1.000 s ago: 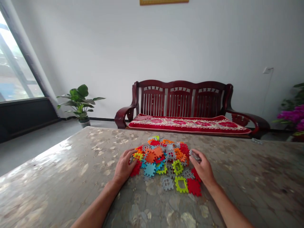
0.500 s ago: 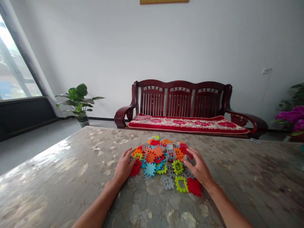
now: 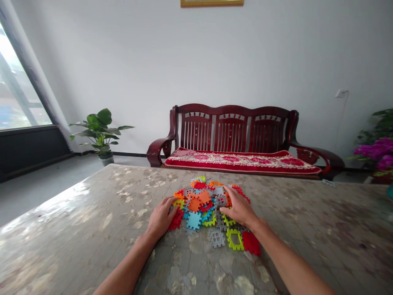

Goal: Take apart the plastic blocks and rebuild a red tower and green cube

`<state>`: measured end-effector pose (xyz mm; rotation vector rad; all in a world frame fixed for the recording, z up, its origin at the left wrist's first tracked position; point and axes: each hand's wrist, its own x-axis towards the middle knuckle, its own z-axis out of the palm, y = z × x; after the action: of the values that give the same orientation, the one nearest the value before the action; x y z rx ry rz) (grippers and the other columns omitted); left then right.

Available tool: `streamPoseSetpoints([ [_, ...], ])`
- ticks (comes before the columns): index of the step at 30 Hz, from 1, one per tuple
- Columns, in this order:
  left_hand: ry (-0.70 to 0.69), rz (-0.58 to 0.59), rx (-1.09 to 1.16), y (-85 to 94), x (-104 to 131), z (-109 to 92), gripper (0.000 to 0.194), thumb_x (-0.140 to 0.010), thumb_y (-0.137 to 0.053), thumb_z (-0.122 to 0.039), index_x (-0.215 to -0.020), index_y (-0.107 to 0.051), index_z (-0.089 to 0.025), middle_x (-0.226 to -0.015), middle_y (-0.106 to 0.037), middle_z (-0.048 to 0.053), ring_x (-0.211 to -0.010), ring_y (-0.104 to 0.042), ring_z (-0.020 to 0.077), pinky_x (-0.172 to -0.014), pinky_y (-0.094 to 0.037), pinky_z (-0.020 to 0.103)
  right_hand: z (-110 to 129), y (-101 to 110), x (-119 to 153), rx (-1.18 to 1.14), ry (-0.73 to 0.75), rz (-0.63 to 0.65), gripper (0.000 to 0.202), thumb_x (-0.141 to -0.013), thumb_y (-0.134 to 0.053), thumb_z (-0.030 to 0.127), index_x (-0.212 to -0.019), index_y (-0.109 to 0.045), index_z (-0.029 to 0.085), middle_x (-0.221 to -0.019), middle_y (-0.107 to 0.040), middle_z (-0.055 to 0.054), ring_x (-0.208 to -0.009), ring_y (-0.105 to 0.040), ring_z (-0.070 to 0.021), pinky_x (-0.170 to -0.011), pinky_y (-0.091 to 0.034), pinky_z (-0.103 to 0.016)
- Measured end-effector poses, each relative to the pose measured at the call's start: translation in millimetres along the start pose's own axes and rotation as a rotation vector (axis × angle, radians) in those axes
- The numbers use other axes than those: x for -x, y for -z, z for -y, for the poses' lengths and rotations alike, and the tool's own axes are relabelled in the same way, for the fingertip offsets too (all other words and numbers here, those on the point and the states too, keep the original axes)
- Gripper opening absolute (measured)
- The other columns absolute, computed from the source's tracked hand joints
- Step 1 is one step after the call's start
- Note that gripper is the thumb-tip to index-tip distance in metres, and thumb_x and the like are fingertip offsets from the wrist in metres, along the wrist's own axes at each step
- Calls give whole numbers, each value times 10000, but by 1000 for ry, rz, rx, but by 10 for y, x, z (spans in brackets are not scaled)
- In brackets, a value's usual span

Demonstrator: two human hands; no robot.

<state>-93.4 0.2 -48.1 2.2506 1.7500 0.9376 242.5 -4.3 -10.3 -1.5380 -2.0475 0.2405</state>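
A pile of flat notched plastic tiles [image 3: 204,197] in red, orange, blue, green and grey lies on the patterned table [image 3: 116,213]. At the pile's left edge is my left hand [image 3: 161,215], thumb apart from the fingers, beside a red tile [image 3: 176,220]. My right hand [image 3: 239,207] reaches over the right part of the pile, thumb and fingers spread around a grey window tile [image 3: 220,200]. Nearest me are a grey window tile [image 3: 216,238], a green frame tile [image 3: 235,239] and a red tile [image 3: 251,242].
Beyond the table stands a dark red wooden bench [image 3: 231,135] with a red floral cover [image 3: 245,160]. A potted plant [image 3: 102,133] is at the left, purple flowers [image 3: 377,153] at the right. A small grey piece [image 3: 329,183] lies near the table's far right edge.
My right hand has moved left from the pile's right edge to over its tiles. My left hand has barely moved.
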Motion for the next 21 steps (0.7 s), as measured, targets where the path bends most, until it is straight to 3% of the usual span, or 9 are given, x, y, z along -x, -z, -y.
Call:
streamPoseSetpoints([
  [5, -10, -9, 9, 6, -7, -6, 355, -904, -475, -349, -1195, -640, -231, -1269, -646, 85, -1134, -628, 244, -1001, -472, 398, 84, -80, -73, 8, -67, -1, 776, -724, -697, 385, -1434, -441, 203, -1403, -553, -133, -1272, -527, -308, -1060, -402, -459],
  [8, -8, -16, 16, 6, -10, -7, 354, -898, -483, -350, -1189, -647, -235, -1258, -652, 85, -1117, -636, 246, -993, -477, 404, 107, -124, -99, 5, -122, -58, 640, -717, -696, 361, -1327, -556, 223, -1286, -629, -113, -1187, -583, -296, -1015, -438, -433],
  [12, -3, -20, 19, -3, -11, 7, 349, -887, -497, -343, -1185, -651, -243, -1256, -654, 80, -1110, -638, 242, -987, -480, 399, 70, -134, -112, -26, -85, -132, 474, -696, -684, 319, -1161, -659, 229, -1141, -677, -86, -1074, -626, -265, -963, -471, -391],
  [16, -5, -19, 17, -4, -11, 8, 352, -890, -497, -344, -1193, -645, -241, -1263, -650, 81, -1109, -636, 236, -994, -475, 393, -12, -99, -100, -153, -119, -194, 385, -733, -573, 277, -1102, -667, 222, -1049, -716, -60, -944, -667, -227, -885, -507, -368],
  [21, 2, -12, 19, 13, -13, -18, 353, -886, -495, -337, -1188, -651, -240, -1252, -659, 82, -1101, -643, 241, -990, -478, 397, -86, 32, -51, -219, -162, -187, 394, -690, -537, 269, -1061, -660, 219, -900, -732, -20, -759, -661, -195, -738, -513, -311],
])
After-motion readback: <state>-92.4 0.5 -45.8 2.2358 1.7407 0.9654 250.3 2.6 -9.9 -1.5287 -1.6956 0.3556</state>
